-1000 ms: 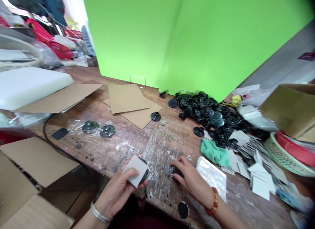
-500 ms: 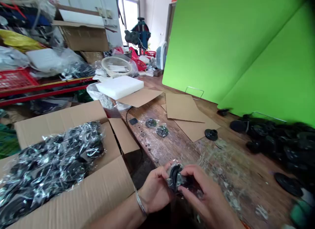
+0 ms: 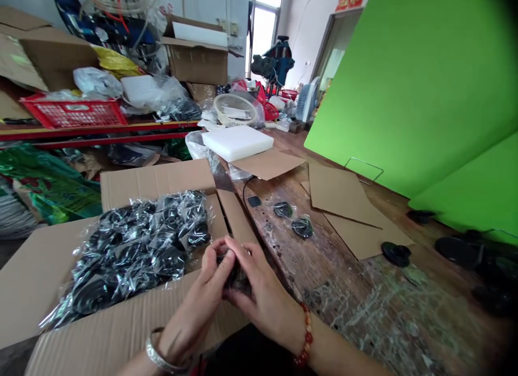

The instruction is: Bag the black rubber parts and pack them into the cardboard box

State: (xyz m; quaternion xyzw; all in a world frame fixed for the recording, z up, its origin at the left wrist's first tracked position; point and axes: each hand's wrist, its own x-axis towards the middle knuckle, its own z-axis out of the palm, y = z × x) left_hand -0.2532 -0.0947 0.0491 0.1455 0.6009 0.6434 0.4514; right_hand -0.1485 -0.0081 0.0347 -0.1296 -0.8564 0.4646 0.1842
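Both hands come together over the near right flap of the cardboard box (image 3: 157, 311). My left hand (image 3: 202, 298) and my right hand (image 3: 265, 292) are closed around a black part in clear plastic (image 3: 237, 279), mostly hidden by the fingers. Inside the box, to the left, lie several black round parts wrapped in clear plastic (image 3: 141, 246). Two more wrapped round parts (image 3: 302, 228) rest on the wooden table (image 3: 324, 268), just beyond my right hand.
Flat cardboard sheets (image 3: 343, 195) and an unwrapped black part (image 3: 395, 253) lie on the table. More black parts (image 3: 461, 252) are piled at the right, before a green panel (image 3: 413, 95). A white foam block (image 3: 238, 142) and a red basket (image 3: 76, 111) stand farther back.
My hands have moved left with the part, from over the table to the box flap, and now close more tightly round it. The view has turned left.
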